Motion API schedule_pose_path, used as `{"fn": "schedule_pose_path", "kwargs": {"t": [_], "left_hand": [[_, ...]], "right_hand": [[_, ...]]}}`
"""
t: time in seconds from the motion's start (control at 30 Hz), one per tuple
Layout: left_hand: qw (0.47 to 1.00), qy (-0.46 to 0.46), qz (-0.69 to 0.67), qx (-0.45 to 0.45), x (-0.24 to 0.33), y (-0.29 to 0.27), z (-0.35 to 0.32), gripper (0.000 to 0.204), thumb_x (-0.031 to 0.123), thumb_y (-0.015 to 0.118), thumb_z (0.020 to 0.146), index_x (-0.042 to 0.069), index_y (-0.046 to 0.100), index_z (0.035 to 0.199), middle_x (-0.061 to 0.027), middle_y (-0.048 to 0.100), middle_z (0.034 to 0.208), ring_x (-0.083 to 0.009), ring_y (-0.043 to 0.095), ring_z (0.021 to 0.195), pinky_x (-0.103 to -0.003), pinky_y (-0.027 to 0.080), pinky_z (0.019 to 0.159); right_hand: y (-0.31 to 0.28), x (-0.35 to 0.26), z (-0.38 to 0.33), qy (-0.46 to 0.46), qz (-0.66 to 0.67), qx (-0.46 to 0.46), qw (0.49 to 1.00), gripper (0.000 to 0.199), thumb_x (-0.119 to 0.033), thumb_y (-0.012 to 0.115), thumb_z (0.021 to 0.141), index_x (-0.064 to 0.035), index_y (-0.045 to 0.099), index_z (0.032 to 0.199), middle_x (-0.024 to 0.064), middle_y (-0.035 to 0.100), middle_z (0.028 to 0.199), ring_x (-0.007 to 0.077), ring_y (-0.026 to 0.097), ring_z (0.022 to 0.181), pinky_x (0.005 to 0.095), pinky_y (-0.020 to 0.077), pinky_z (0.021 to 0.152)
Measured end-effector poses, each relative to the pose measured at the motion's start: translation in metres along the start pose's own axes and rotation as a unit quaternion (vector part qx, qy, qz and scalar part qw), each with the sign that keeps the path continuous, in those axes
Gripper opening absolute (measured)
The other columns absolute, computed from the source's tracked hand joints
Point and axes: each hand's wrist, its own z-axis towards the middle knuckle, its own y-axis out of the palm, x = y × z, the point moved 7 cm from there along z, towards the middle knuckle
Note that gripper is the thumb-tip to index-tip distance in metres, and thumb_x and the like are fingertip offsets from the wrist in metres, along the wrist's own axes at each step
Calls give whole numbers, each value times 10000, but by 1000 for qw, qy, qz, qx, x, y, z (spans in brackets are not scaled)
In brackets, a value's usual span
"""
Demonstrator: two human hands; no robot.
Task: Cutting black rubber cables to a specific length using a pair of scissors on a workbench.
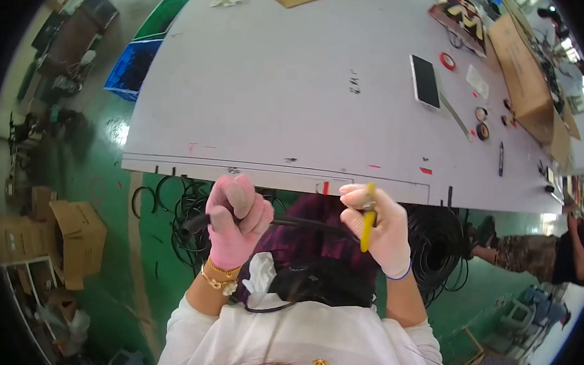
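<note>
Got black tubing (301, 222) clenched in left hand (236, 218), yellow tool (368, 230) in right hand (385, 227) — probably light, bendy; pinch near end.

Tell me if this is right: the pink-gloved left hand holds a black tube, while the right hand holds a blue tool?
Not quite: the tool in the right hand is yellow, not blue, as the head view shows. The pink-gloved left hand does hold a black tube.
</note>
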Motion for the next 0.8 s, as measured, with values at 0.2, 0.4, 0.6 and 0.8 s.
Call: {"fn": "schedule_pose_path", "kwargs": {"t": [0.2,0.4,0.6,0.8], "left_hand": [[799,-69,-574,-165,39,11,41,546,527,628,975,137,349,715,55,293,665,-19,212,405,-202,159,369],[782,-47,-595,-179,61,-30,66,416,450,605,1012,119,422,838,50,322,673,-25,246,414,-206,182,366],[856,-53,-508,81,55,-135,81,549,433,646,991,1,458,1273,-81,503,1050,-221,561,921,-427,484,958],[880,239,54,407,102,-233,59,360,236,647,974,56,522,1261,-136,551,1240,-238,568,1140,-448,468,1021]], "right_hand": [[81,19,-20,292,235,-279,884,318,-116,691,893,83,636,1135,151,699,1056,200,692,959,325,541,895],[95,-5,-22,338,143,-280,887,257,3,647,854,84,604,1094,115,676,860,172,665,738,290,536,751],[88,-8,51,145,-198,-199,949,167,-58,726,900,13,598,978,72,622,728,174,593,571,282,480,551],[159,9,83,-145,-408,-306,848,277,-93,817,813,-11,558,871,180,591,683,399,598,603,384,477,533]]}}
